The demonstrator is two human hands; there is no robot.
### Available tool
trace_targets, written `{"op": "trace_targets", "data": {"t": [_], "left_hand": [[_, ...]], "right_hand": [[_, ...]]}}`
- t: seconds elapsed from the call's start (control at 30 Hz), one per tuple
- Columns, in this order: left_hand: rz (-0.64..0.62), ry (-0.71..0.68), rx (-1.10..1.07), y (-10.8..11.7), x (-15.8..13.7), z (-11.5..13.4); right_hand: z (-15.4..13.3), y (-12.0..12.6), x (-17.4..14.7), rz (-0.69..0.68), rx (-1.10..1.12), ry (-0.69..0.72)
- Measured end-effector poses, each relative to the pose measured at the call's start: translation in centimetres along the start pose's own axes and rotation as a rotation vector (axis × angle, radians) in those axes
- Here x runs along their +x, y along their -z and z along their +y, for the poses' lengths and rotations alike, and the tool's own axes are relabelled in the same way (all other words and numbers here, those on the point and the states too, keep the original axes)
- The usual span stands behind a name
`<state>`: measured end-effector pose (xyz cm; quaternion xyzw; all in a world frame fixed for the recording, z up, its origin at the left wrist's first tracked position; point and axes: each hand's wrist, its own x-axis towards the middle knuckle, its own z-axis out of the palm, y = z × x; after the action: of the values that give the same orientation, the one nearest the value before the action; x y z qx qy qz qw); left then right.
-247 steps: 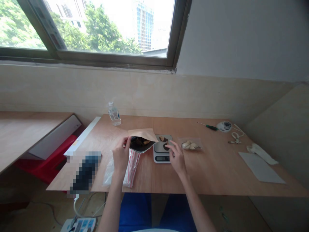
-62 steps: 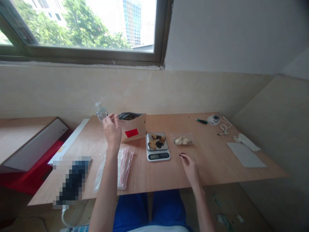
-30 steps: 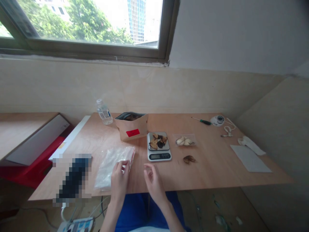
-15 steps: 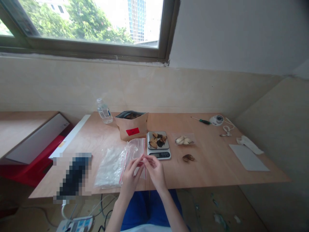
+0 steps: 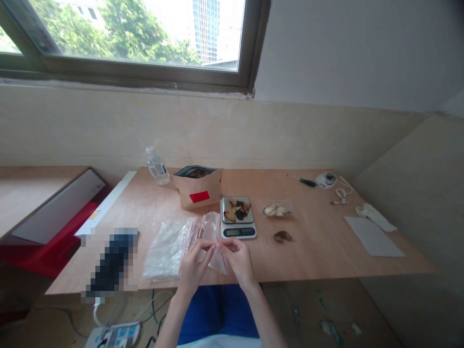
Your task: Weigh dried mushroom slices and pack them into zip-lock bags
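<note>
My left hand (image 5: 195,263) and my right hand (image 5: 237,258) meet near the table's front edge, fingertips pinched on the red-lined mouth of a clear zip bag (image 5: 212,226). Left of it lies a stack of clear zip bags (image 5: 165,249) with red seal lines. Just beyond my hands stands a digital scale (image 5: 239,232), with dried brown slices (image 5: 232,213) on its plate. Right of the scale is a small clear bag holding pale pieces (image 5: 276,210). A loose dried brown piece (image 5: 282,236) lies nearer to my right hand.
A kraft pouch (image 5: 197,191) with a red label stands open behind the bags, beside a water bottle (image 5: 157,166). A blurred-out dark object (image 5: 110,263) lies at left. Toward the right are a screwdriver (image 5: 307,182), a white camera (image 5: 326,180) and a white sheet (image 5: 373,237).
The pinched bag has shifted slightly nearer to me and right, and its red-lined edge now slants. My hands have moved down a little with it.
</note>
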<state>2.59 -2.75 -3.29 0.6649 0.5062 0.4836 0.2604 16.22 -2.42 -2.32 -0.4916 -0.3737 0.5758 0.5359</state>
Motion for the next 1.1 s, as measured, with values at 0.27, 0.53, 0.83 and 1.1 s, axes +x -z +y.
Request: {"op": "trace_targets", "data": {"t": [0.27,0.53,0.83,1.1], "left_hand": [[-0.148,0.177,-0.249,0.1,-0.4,-0.2],[-0.054,0.228,-0.319,-0.4,-0.2,0.1],[0.298,0.256,-0.277,0.5,1.5,1.5],[0.240,0.196,-0.178,-0.9,3.3,2.0]], "right_hand": [[0.1,0.4,0.0,-0.090,0.050,-0.007],[0.3,0.6,0.2,0.002,0.016,0.045],[-0.5,5.1,2.7,0.101,-0.278,0.187],[0.3,7.3,9.7,0.167,-1.046,0.546]]}}
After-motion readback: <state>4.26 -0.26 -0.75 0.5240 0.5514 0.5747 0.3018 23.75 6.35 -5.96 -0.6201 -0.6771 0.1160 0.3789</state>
